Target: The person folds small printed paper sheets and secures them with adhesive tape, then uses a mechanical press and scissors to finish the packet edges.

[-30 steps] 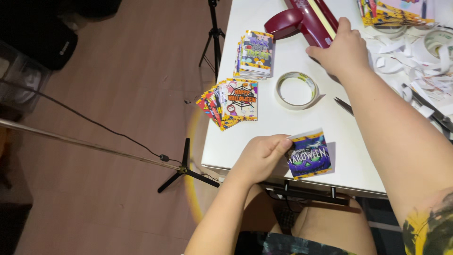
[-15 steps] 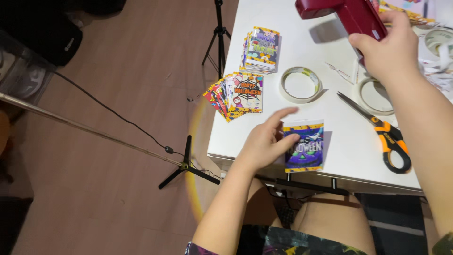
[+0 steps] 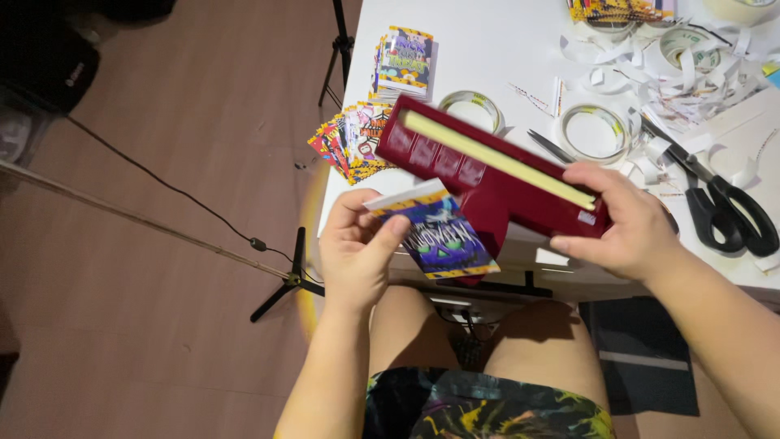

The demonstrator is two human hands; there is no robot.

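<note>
A white surface (image 3: pixel 504 49) stands over a brown wooden floor (image 3: pixel 162 122), where a black tripod foot (image 3: pixel 284 284) and a thin cable (image 3: pixel 154 175) lie. On the surface sit three clear tape rolls (image 3: pixel 595 132), one pair of black-handled scissors (image 3: pixel 719 199), one neat stack of colourful packets (image 3: pixel 405 61), one fanned pile of colourful cards (image 3: pixel 351 138) and a heap of white paper strips (image 3: pixel 650 57). The right hand (image 3: pixel 621 223) has its fingers clamped on a long dark-red plastic sealer (image 3: pixel 487 175), held above the surface's near edge. The left hand (image 3: pixel 357 252) pinches one purple packet (image 3: pixel 443 236) just beside it, over the lap.
</note>
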